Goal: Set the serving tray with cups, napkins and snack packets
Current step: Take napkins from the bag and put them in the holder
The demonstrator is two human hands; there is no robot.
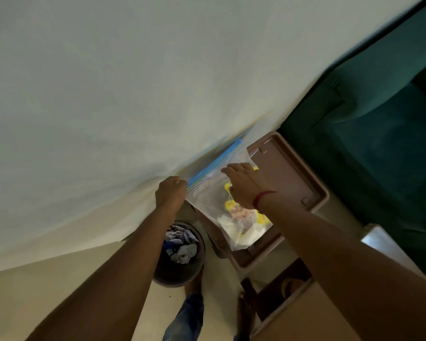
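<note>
My left hand (170, 191) is curled into a fist, its fingers pinching the blue zip strip at the near corner of a clear zip bag (215, 193). My right hand (242, 184) lies flat on the bag's face with the fingers together and stretched toward the zip edge; a red thread (262, 196) circles that wrist. I cannot tell whether those fingers grip the plastic or only rest on it.

The bag hangs slantwise from my left fingers — its blue edge runs up and away to a far corner close against the pale wall (108, 94). Inside, sunk to the lower end below my right fingers, sit the yellow snack packets (234, 206) and something white, perhaps napkins, blurred through the plastic.

Behind the bag, just past my right fingers, a brown tray (293, 173) lies with its raised rim showing on the far and right sides; its near corner juts out below the bag. Beyond that rim stands a dark green sofa (379, 119), tight against the tray. Below my left wrist a round bin (180, 254) holds crumpled cloth and paper. The floor (59, 291) to the left of my left arm lies open — on the right, a brown box edge (293, 299) crowds in under my right forearm.
</note>
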